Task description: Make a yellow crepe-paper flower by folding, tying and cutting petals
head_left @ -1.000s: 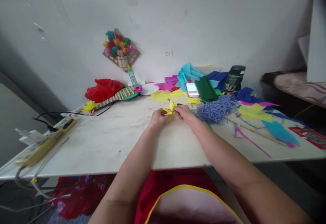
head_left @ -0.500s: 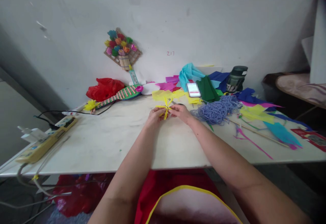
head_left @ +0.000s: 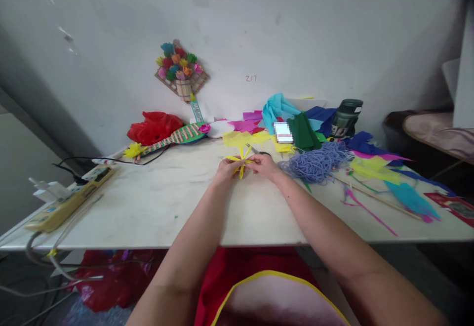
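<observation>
Between my two hands is a yellow paper flower (head_left: 242, 161), its thin folded petals spread out like a star. My left hand (head_left: 226, 167) pinches it from the left side. The fingers of my right hand (head_left: 265, 165) are closed on its right side, near the middle. Just beyond my right hand lies a pair of scissors (head_left: 261, 152), partly covered by the fingers. Sheets of yellow crepe paper (head_left: 237, 139) lie farther back on the table.
A tangle of purple-blue yarn (head_left: 318, 162) lies right of my hands, with a thin stick (head_left: 377, 197) beyond. A phone (head_left: 283, 132), dark green jar (head_left: 346, 118) and coloured paper are behind. A power strip (head_left: 68, 200) and decorated green craft piece (head_left: 179, 135) are left.
The petals have shifted slightly between my fingers, and the scissors now show more clearly behind my right hand. My view has moved slightly; both hands still hold the flower.
</observation>
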### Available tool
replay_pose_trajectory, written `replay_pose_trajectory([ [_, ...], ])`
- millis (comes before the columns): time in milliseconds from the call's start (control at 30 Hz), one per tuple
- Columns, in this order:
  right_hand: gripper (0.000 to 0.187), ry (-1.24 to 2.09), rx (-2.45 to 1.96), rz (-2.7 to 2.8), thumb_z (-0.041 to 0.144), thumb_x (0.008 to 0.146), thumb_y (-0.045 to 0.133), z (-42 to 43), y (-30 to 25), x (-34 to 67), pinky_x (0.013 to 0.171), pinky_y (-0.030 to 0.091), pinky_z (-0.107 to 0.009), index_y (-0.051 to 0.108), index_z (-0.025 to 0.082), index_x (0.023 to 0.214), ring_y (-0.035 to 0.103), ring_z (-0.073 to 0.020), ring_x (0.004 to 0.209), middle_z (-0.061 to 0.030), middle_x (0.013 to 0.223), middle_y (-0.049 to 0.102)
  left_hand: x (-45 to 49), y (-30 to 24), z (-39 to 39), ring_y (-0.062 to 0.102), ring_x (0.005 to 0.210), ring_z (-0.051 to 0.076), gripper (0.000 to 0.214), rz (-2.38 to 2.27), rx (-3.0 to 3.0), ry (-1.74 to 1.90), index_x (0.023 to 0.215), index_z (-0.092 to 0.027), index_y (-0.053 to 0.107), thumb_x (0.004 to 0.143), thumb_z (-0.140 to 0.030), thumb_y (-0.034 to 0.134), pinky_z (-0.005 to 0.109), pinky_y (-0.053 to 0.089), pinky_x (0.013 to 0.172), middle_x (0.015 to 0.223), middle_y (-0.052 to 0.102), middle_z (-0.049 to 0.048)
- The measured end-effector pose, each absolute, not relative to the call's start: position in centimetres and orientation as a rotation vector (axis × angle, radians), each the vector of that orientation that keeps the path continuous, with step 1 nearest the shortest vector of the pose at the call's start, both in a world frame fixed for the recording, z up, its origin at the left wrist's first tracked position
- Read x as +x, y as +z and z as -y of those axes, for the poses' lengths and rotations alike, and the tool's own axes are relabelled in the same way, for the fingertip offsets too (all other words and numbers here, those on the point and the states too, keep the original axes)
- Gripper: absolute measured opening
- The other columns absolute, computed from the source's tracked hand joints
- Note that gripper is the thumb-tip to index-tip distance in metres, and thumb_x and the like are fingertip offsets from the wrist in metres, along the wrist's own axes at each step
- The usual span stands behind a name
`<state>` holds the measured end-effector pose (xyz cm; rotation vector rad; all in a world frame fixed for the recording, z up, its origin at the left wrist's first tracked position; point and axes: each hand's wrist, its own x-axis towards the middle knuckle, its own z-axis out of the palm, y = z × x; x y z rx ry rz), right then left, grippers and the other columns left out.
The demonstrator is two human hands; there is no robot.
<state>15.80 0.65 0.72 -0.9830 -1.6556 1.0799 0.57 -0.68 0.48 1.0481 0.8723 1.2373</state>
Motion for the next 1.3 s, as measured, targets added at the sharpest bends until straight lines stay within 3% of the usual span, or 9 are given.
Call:
replay_pose_trajectory([
  [367,0.029,1.024,-1.047,1.478,0.044,0.063,0.061,-0.8,0.6,16.1,0.055,0.047,-0.026,0.060,0.016,0.067,0.052,-0.0110,0.055,0.0002,0.061,0.058,0.5,0.2,0.3,0.059,0.054,0.013,0.045,-0.906,0.994,1.291,0.088,-0.011,0.061,0.048,-0.026,0.078,0.024,0.044,0.052,0.069,0.063,0.0049],
  [700,0.019,0.790,-1.049,1.325,0.034,0.063,0.058,-2.5,-0.4,16.6,0.056,0.049,-0.028,0.055,0.019,0.075,0.060,-0.0158,0.060,0.0000,0.060,0.061,0.7,0.1,0.2,0.062,0.062,0.015,0.045,-0.956,0.968,1.272,0.085,-0.013,0.061,0.046,-0.025,0.079,0.024,0.045,0.054,0.070,0.063,0.0044],
  [867,0.019,0.566,-1.068,1.400,0.033,0.066,0.058,-3.3,-0.9,17.0,0.070,0.048,-0.031,0.060,0.021,0.080,0.062,-0.0172,0.072,-0.0017,0.073,0.066,0.5,-0.3,-0.1,0.054,0.054,0.009,0.039,-0.962,1.071,1.302,0.080,-0.012,0.063,0.047,-0.027,0.078,0.022,0.039,0.052,0.064,0.060,0.0014],
  [1300,0.018,0.434,-1.003,1.583,0.027,0.071,0.053,-1.8,0.1,16.8,0.073,0.046,-0.029,0.065,0.019,0.082,0.058,-0.0158,0.074,-0.0031,0.079,0.065,0.3,-0.2,0.1,0.042,0.046,0.006,0.037,-1.019,1.175,1.248,0.079,-0.014,0.065,0.048,-0.031,0.077,0.022,0.029,0.044,0.055,0.053,-0.0014],
])
